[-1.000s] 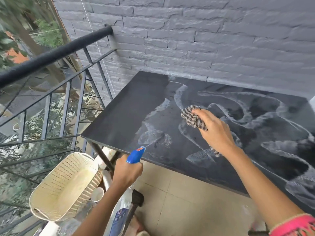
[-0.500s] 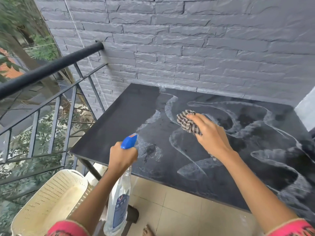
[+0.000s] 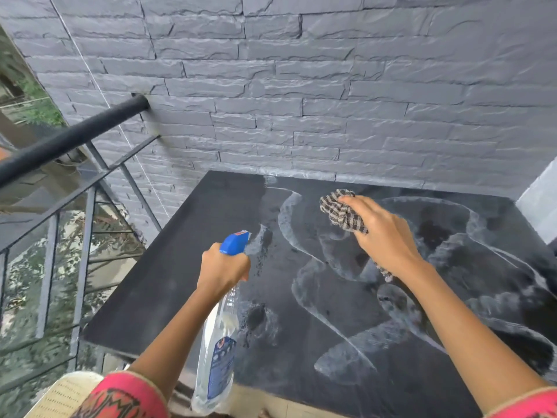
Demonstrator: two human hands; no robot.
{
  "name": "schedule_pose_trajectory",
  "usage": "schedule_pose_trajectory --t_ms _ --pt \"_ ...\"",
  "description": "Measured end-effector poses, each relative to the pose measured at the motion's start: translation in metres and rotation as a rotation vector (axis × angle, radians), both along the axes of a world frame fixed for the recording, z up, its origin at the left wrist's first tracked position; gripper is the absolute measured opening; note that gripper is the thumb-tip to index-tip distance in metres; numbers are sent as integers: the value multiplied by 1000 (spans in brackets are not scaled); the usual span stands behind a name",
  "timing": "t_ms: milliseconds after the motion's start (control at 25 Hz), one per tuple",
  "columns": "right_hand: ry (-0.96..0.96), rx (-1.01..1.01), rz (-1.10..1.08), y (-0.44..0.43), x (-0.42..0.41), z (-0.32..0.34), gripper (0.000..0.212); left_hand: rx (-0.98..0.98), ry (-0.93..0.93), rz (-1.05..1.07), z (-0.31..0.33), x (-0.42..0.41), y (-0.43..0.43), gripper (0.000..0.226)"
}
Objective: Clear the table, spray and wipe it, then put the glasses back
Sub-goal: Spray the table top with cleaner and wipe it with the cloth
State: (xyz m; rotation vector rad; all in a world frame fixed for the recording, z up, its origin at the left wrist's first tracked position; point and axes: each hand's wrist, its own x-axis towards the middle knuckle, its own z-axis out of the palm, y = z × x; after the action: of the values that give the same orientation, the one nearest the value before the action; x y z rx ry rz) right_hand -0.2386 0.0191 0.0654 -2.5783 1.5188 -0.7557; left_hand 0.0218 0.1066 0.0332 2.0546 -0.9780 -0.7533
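At far left, black railing (image 3: pixel 69 137) with thin bars, running up to meet the grey brick wall (image 3: pixel 301 86); foliage beyond it. At bottom left, just beside the near left corner of the surface (image 3: pixel 168 267), a cream perforated basket (image 3: pixel 64 393), partly hidden by a pink sleeve.

Left part of the dark surface dry and bare up to its left edge. Left hand (image 3: pixel 223 271) above the surface near that part, fingers wrapped tight around the neck of a clear spray bottle (image 3: pixel 218 351), blue nozzle aimed toward the far side. Wet spatter on the surface just right of the nozzle and another patch near the bottle's body.

Farther right, pale foamy swirls across the middle and right of the surface. Right hand (image 3: pixel 382 236) over them, fingers bunched closed on a checked cloth (image 3: pixel 340 209), cloth touching the surface toward the far edge. Far edge flush against the wall; a pale wall corner at the right end.
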Motion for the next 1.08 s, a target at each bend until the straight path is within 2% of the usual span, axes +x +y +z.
schedule_pose_trajectory --t_ms 160,280,400,520,600,640,760,880,1080 --pt "-18 6 -16 -37 17 9 62 -35 -24 -49 14 1 -56 7" --pt "-31 19 -40 -63 29 7 60 -4 -82 -112 13 9 -99 5" --pt "-25 67 -65 -88 36 2 60 46 -82 -161 5 18 -131 19" --pt "-58 86 -77 -111 46 -7 59 62 -51 -171 2 26 -149 5" --pt "-73 119 -94 -127 55 -15 58 52 -22 -173 -1 37 -162 8" --pt "-72 142 -102 -136 60 -19 58 35 -15 -169 -1 42 -169 8" --pt "-82 209 -118 -161 79 -36 59 -45 -9 -171 3 60 -196 27" --pt "-90 256 -147 -192 106 -63 58 -170 -16 -166 9 71 -229 17" --pt "-162 460 -234 -262 162 -122 58 -381 35 -28 0 101 -296 19"
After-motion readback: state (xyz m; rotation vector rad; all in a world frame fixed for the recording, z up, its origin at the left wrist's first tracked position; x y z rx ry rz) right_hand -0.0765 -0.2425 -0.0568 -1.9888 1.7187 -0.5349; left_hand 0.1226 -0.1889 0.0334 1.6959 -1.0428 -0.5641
